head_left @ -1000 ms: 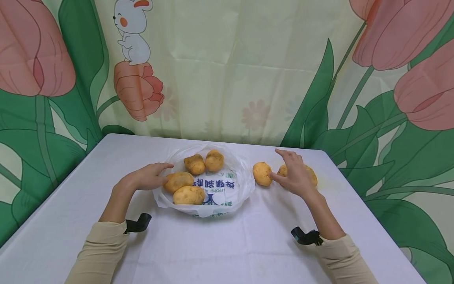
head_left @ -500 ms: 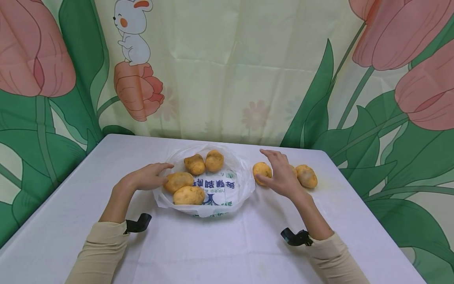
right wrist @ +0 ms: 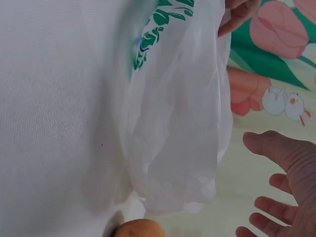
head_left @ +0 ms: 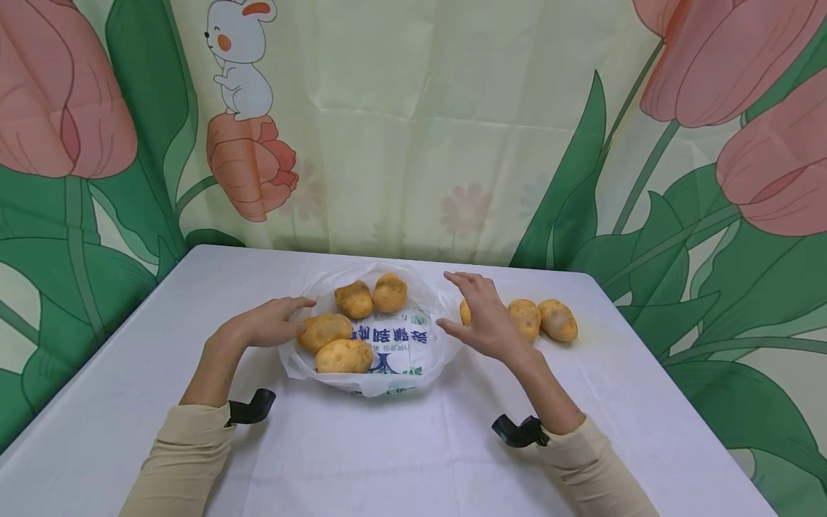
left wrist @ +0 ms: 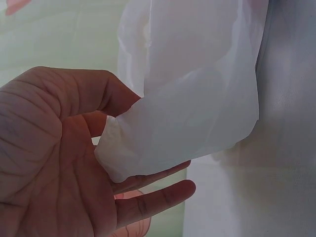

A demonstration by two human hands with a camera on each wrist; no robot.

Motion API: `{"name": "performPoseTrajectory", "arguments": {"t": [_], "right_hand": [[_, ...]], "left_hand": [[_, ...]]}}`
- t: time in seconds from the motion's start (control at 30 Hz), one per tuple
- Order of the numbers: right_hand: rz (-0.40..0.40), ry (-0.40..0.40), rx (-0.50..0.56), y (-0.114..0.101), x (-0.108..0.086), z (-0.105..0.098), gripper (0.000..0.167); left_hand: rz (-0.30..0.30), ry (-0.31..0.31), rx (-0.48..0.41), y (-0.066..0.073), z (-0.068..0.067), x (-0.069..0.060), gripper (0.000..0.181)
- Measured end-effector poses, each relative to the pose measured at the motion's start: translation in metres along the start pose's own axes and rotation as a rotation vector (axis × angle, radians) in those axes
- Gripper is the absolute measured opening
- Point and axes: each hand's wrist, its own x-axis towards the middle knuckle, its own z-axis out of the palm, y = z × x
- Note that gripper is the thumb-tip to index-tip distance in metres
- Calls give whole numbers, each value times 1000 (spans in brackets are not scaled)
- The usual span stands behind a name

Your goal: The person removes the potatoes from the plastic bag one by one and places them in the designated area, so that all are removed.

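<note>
- Head view: the right sleeve (head_left: 601,467) and its black wrist device (head_left: 519,431) are sitting farther left than a second ago, and the right hand (head_left: 487,319) is now hovering by the right rim of the plastic bag (head_left: 371,386), leaving the two outer loose potatoes (head_left: 525,318) uncovered.
- Its fingers are spreading apart and holding nothing; the right wrist view is showing a gap between thumb and bag.
- The left sleeve (head_left: 174,459) and left hand (head_left: 268,323) are staying where they were, bent fingers and thumb pinching the bag's left rim; in the left wrist view, plastic is hiding some fingertips.
- A white tablecloth (head_left: 388,452) is stretching under everything, with faint creases running across it.
- Inside the gaping bag, four potatoes (head_left: 344,355) are lying: two at the near left, two toward the back, with blue and green print showing beside them.
- Right of the bag, three potatoes are resting in a row, the right hand partly blocking the leftmost.
- Beyond the far edge, a pale curtain (head_left: 400,172) is hanging, showing pink tulips (head_left: 730,64), green leaves (head_left: 578,172) and a white rabbit (head_left: 245,86).
</note>
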Motion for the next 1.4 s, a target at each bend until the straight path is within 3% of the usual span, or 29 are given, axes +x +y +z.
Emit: {"name": "performPoseTrajectory", "arguments": {"t": [0.47, 0.73, 0.97, 1.4], "right_hand": [[-113, -32, -2, -26, 4, 19, 78], [-174, -61, -7, -37, 3, 29, 75], [-262, -76, -5, -44, 2, 38, 74], [-331, -118, 15, -58, 3, 48, 70]], "left_hand": [[2, 4, 1, 1, -1, -1, 58], [33, 17, 24, 0, -3, -4, 56], [12, 13, 14, 1, -1, -2, 57], [11, 13, 19, 1, -1, -3, 57]]}}
